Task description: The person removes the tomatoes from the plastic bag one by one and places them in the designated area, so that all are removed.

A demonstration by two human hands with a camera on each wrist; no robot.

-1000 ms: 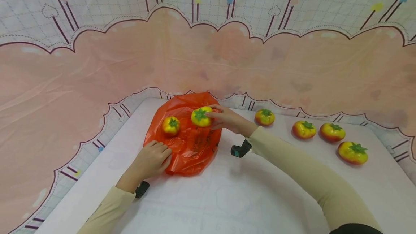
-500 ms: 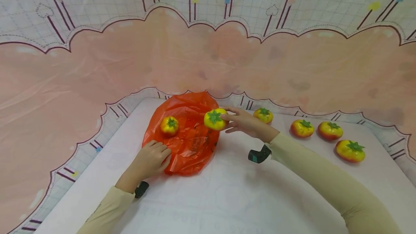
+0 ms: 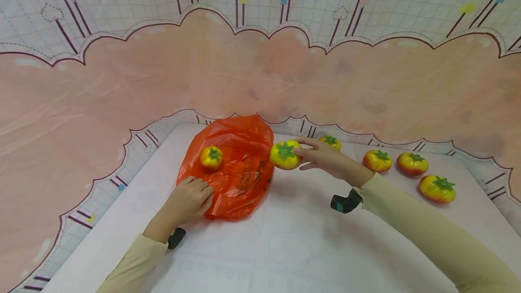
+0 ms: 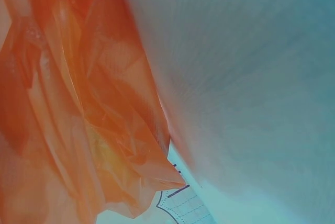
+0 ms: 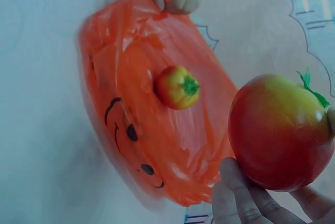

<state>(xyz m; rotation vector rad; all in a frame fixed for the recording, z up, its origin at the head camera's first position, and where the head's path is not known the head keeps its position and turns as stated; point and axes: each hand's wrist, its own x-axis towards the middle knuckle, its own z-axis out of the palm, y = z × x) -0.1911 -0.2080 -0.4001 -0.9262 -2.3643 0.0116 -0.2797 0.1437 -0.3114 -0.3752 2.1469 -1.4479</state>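
Note:
In the head view, my right hand grips a yellow-and-red tomato with a green star-shaped stem top, just past the right edge of an orange-red plastic bag. The right wrist view shows its red underside, with fingers curled beneath the held tomato. At the bag's near left edge, my left hand pinches the plastic between fingers and thumb. A second tomato lies at the bag, left of its middle. Crumpled plastic bag fills much of the left wrist view.
Right of the bag, several more tomatoes stand on the white table: one tomato partly behind my right hand, another tomato farther right. A patterned pink cloth hangs behind the table.
My right hand has moved right and slightly nearer, carrying the tomato from over the bag to beyond its right edge. The left hand keeps its hold, and the other tomato stays at the bag.

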